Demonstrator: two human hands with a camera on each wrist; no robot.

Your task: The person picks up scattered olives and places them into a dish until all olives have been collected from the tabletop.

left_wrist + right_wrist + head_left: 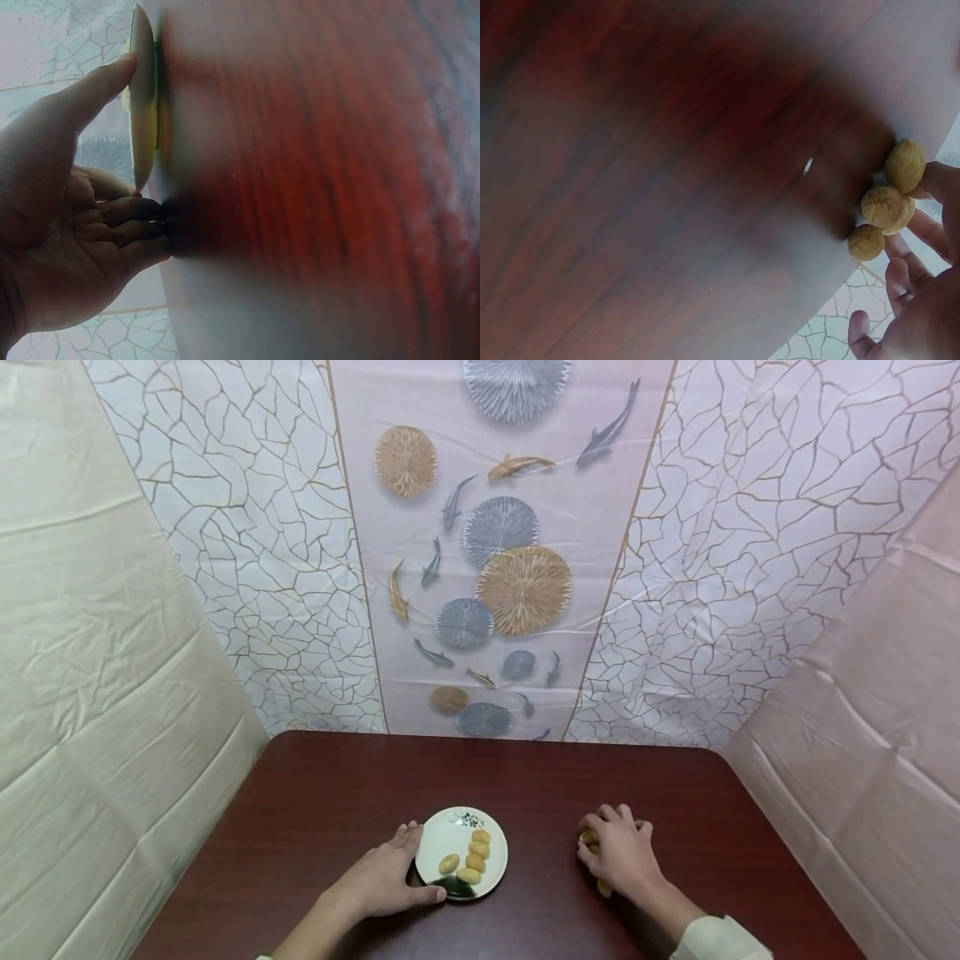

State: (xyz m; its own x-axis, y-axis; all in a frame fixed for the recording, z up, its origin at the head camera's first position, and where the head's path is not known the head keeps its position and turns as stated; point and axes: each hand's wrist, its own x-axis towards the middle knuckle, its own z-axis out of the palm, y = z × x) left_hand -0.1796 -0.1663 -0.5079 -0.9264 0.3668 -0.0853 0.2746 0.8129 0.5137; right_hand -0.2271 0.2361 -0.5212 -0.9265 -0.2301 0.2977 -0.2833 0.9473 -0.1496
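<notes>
Nuts (475, 863), oval and yellow-brown, wrinkled in the right wrist view, appear in two groups. Five lie on a round, pale plate (437, 843): four in a curved row, one just beside. The plate bears a dark flower sprig (468, 819) at its far side and a dark green patch (453, 886) nearest me. My right hand (622, 853) bends its fingers round at least four others at the brown table (375, 777); whether any is lifted, I cannot tell. My left hand (382, 872) is spread, thumb touching the plate's rim, gripping nothing.
</notes>
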